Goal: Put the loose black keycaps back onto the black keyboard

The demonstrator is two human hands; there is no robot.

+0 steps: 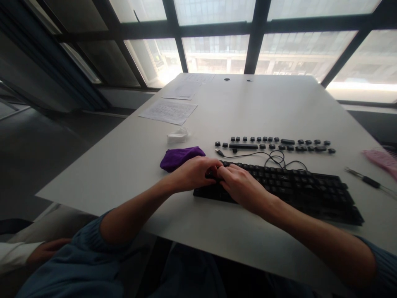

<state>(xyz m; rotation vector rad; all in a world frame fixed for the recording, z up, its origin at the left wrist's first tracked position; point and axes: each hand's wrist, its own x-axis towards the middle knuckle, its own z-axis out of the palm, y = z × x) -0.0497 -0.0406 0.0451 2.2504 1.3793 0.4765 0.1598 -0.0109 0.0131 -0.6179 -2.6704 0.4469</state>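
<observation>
A black keyboard (pixel 281 184) lies at a slant on the white table, with its lower right part bare of keycaps. Over its left end my left hand (pixel 198 171) and my right hand (pixel 240 182) meet, fingertips pinched together. Whatever they hold between them is hidden by the fingers. Behind the keyboard, loose black keycaps stand in two rows, among them a long space bar (pixel 243 146). The keyboard's cable (pixel 260 154) lies loosely coiled there, its USB plug (pixel 219 152) pointing left.
A purple cloth (pixel 180 158) sits just left of my hands, with a crumpled clear wrapper (pixel 178 135) behind it. Papers (pixel 169 111) lie farther back. At right are a black-handled wire tool (pixel 370 181) and a pink cloth (pixel 381 161). Another person's hand (pixel 48 250) rests lower left.
</observation>
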